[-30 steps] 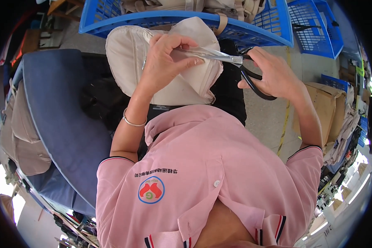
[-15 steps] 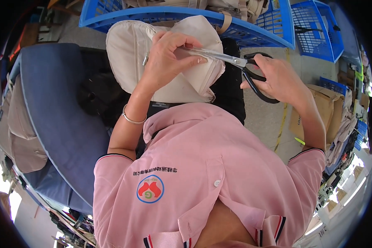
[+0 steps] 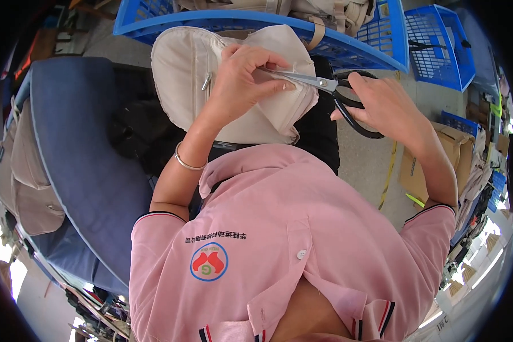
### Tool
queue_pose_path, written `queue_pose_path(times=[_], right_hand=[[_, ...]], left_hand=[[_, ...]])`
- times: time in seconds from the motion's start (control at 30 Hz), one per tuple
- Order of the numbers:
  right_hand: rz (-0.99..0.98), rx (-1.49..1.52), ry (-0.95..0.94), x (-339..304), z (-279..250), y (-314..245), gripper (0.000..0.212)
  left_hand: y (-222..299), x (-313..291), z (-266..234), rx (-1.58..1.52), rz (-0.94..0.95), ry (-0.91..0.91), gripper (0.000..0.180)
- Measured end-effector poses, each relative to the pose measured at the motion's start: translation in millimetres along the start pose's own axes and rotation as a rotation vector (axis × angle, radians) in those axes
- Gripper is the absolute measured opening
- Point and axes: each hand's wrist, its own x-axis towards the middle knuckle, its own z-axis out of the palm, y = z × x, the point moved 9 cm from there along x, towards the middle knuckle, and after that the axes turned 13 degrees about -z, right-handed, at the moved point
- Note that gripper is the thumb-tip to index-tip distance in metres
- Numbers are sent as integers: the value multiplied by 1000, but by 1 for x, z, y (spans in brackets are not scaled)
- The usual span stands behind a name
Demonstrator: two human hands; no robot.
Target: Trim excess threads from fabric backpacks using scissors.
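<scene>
A cream fabric bag (image 3: 179, 85) with a zipper lies across my lap, its seam edges facing right. My left hand (image 3: 246, 80) is closed on the bag's fabric, thumb and index finger curved around the spot where the blade tips are. What exactly the fingertips pinch is partly hidden. In my right hand (image 3: 390, 108) are scissors (image 3: 327, 84) with black handles and silver blades, pointing left toward the left thumb and index finger. The handle loops stand apart. A metal zipper pull (image 3: 206, 81) hangs beside my left hand.
A blue plastic crate (image 3: 222, 21) filled with cream bag pieces stands just beyond the bag. Another blue crate (image 3: 442, 51) is at the far right. To my left is a dark blue padded surface (image 3: 80, 131); a cardboard box (image 3: 419, 171) sits on the floor at right.
The bag and my left hand have shifted slightly right and nearer to me. The scissors' tips sit a little farther right, still beside the left fingers.
</scene>
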Motion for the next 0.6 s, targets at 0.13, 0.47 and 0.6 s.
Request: queue_pose_path(times=[0.13,0.47,0.6], right_hand=[[29,2,-21,-3,1,4,65],[10,43,6,9,4,4,64],[54,195,80,10,13,8,60]], left_hand=[[2,-1,3,-11,14,-7,31],[-8,4,1,-65,-53,-17,48],[-13,5,-5,-5,23,-5,48]])
